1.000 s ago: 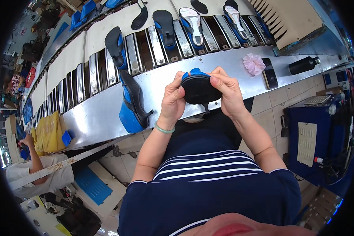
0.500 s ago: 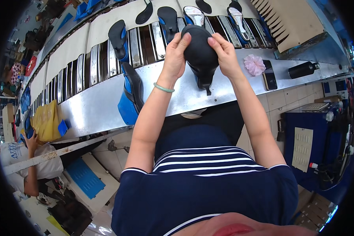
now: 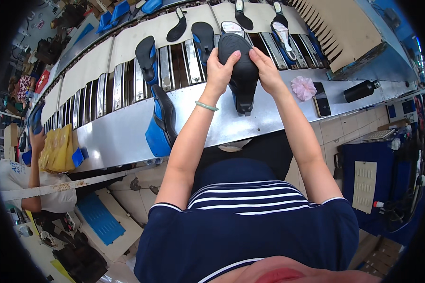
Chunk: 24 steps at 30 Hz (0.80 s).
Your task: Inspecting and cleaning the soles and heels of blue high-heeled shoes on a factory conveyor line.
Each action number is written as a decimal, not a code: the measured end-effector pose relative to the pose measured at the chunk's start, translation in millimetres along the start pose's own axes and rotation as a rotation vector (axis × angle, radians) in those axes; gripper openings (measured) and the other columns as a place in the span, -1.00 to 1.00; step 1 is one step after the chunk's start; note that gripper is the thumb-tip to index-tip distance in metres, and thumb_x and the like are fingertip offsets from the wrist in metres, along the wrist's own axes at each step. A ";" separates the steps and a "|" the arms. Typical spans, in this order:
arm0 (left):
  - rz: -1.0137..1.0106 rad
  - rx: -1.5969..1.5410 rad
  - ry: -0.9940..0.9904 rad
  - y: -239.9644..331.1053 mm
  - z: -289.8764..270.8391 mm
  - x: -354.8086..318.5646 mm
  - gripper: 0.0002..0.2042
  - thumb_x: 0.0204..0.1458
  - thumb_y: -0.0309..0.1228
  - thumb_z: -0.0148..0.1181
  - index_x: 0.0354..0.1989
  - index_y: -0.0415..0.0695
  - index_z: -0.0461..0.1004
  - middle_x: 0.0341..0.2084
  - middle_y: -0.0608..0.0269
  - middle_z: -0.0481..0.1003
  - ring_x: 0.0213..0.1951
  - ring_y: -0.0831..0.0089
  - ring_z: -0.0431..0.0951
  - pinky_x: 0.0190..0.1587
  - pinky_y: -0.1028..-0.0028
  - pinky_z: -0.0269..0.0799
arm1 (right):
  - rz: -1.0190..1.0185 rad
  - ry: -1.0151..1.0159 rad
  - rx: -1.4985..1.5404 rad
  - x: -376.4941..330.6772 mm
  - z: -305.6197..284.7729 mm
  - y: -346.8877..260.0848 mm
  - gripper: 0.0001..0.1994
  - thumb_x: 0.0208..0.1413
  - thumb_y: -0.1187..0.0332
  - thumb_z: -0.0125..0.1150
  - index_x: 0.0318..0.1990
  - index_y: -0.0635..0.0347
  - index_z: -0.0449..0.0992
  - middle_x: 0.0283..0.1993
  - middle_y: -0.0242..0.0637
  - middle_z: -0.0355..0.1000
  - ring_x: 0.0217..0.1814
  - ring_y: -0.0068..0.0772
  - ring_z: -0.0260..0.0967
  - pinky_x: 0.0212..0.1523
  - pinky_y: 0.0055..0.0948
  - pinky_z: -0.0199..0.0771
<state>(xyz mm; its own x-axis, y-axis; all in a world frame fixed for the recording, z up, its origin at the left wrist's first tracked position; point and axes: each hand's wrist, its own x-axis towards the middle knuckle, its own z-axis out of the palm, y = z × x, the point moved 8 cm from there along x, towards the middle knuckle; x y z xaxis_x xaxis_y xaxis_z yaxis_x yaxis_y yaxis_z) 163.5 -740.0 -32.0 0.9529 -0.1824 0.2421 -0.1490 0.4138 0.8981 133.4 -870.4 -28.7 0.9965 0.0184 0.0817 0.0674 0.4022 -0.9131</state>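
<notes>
A black-soled shoe on a blue shoe last (image 3: 241,85) is held between my two hands over the metal edge of the bench, with its ribbed sole facing up and its heel pointing toward me. My left hand (image 3: 219,73) grips the left side, its thumb pressed on the sole. From the right, my right hand (image 3: 267,73) clasps the other edge, thumb also on the sole. Another black shoe (image 3: 164,111) on a blue last lies left of my left forearm. Just beyond my hands rests a shoe with a pale underside (image 3: 232,28).
A slatted conveyor (image 3: 111,87) runs beyond the metal ledge (image 3: 113,139), carrying more shoes (image 3: 146,59) and loose black soles (image 3: 177,27). At right lie a pink scrunchie (image 3: 303,88), a phone (image 3: 321,100) and a black bottle (image 3: 361,91). A co-worker's arm (image 3: 34,170) reaches in at far left.
The shoe has tilted in my hands, so more of its ribbed sole shows. My left thumb has moved inward on the sole. The co-worker's hand at far left has moved up toward the conveyor.
</notes>
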 end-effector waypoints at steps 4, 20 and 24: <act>-0.022 -0.004 0.019 4.6 4.6 5.2 -0.65 0.03 -0.43 0.33 -0.06 -0.31 0.41 -0.21 0.14 0.53 -0.20 0.45 0.54 -0.12 0.52 0.48 | -0.145 0.036 -0.144 2.2 -3.7 -3.5 -0.68 0.32 0.32 0.03 0.09 0.38 0.43 -0.09 -0.33 0.50 -0.13 -0.67 0.40 -0.12 -0.68 0.40; -0.090 -0.198 -0.053 -3.9 -9.6 12.1 -0.38 0.07 -0.41 0.31 0.25 -0.30 0.13 0.00 0.09 0.41 0.01 0.41 0.46 0.08 0.48 0.40 | -0.056 -0.074 -0.160 11.4 -0.8 6.3 -0.54 0.26 0.31 0.14 0.23 0.36 0.26 0.04 -0.22 0.44 0.00 -0.54 0.40 0.02 -0.57 0.42; 0.071 0.022 0.011 -4.4 -8.4 0.1 -0.42 0.03 -0.50 0.30 0.22 -0.26 0.18 0.00 0.11 0.42 0.01 0.41 0.48 0.09 0.45 0.41 | -0.042 -0.025 -0.037 10.8 -1.6 15.4 -0.53 0.25 0.35 0.14 0.25 0.36 0.25 0.10 -0.22 0.41 0.10 -0.53 0.35 0.13 -0.55 0.32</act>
<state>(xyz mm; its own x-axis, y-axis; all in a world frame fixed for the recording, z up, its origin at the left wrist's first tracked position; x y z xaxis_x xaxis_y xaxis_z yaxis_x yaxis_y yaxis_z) 166.5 -734.3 -39.0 0.9426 -0.1439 0.3013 -0.2215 0.4058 0.8867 145.3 -865.4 -42.5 0.9912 0.0255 0.1296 0.1112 0.3688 -0.9228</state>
